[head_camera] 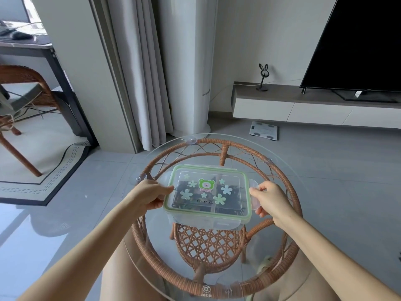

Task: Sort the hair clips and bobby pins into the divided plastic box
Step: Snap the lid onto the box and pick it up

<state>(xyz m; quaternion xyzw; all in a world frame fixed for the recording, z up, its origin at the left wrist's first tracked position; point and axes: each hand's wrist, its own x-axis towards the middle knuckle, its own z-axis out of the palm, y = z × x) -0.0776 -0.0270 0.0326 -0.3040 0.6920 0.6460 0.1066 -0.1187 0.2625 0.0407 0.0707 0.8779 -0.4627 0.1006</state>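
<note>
With the left hand (152, 193) curled on one latch and the right hand (272, 198) pinching the other, the green-rimmed clear plastic box (206, 215) sat well inside the round glass-topped rattan table (217, 141) edge.

1. Soft, bright daylight fills the room; no hard shadows.
2. Left of the bench (217, 136), the grey floor (26, 227) shows pale glare.
3. On the bench, contents under the plastic box (208, 169) lid read as dark blurs.
4. Beyond the bench, curtain (138, 72) and television (358, 40) lean from wide-angle distortion.
5. Detail is slightly soft throughout.
</note>
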